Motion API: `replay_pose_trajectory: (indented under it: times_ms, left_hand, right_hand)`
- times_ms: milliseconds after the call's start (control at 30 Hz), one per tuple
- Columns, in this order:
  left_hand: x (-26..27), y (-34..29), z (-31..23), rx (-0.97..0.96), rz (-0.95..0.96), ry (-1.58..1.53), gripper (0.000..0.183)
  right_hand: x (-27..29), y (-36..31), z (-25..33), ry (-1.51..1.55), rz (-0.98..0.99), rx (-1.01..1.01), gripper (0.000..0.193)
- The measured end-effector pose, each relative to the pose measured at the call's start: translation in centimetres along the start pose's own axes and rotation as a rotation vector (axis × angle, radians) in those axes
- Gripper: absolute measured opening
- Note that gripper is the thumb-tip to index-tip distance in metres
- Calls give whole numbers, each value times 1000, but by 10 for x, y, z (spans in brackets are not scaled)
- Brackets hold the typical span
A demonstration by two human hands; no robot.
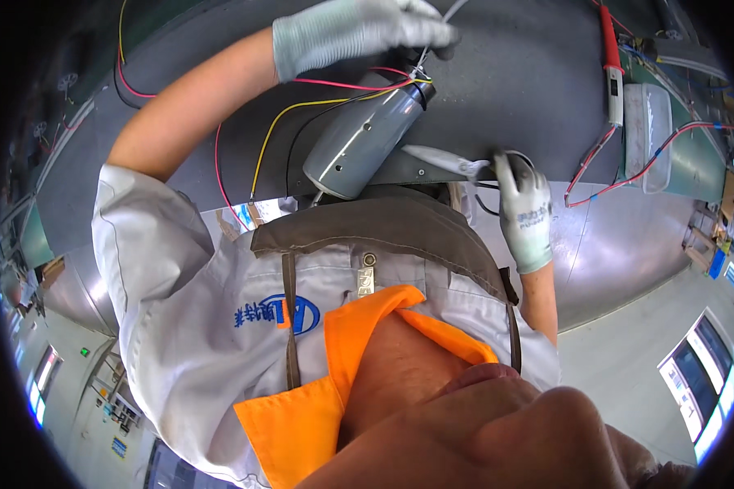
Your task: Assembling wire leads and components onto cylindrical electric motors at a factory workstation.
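Note:
A grey metal cylinder (359,143) with small holes in its side, like a motor housing, lies slanted on the dark work surface. Red, yellow and black wires meet at its far end. My left hand (359,37), in a pale knit glove, is above that end, its fingers curled around a thin grey cable (458,8); the fingertips are slightly blurred. To the right, my gloved right hand (523,200) grips scissors (442,159) by their dark handles. The scissor blades point left toward the cylinder's side and look closed.
At the right, a red and white probe-like tool (614,81) trails a red cable. Beside it stands a clear plastic tray (659,151). A yellow wire (271,130) and other wires run over the near edge of the dark table (522,90), close to my apron.

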State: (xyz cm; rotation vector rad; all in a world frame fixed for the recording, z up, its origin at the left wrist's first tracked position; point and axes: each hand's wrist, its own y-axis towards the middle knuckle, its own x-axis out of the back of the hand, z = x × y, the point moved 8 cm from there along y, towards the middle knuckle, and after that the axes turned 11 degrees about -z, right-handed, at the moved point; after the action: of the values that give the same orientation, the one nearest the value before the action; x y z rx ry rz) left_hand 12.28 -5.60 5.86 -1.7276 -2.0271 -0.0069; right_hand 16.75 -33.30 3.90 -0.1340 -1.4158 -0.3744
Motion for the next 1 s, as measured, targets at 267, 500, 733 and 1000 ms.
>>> replay_pose_trajectory:
  times_ms: [267, 500, 733, 1000]
  left_hand:
    - [16, -17, -2, -38, 12, -747, 37]
    - [11, -19, 2, 38, 24, -842, 38]
    - [37, -48, 7, -197, -198, -498, 37]
    - [54, -195, -21, -562, -143, 53, 51]
  right_hand:
    - [8, 11, -36, 883, 44, -590, 62]
    - [24, 92, 26, 616, 170, -8, 69]
    - [15, 93, 26, 540, 435, -248, 66]
    - [27, 91, -21, 280, -1, -138, 46]
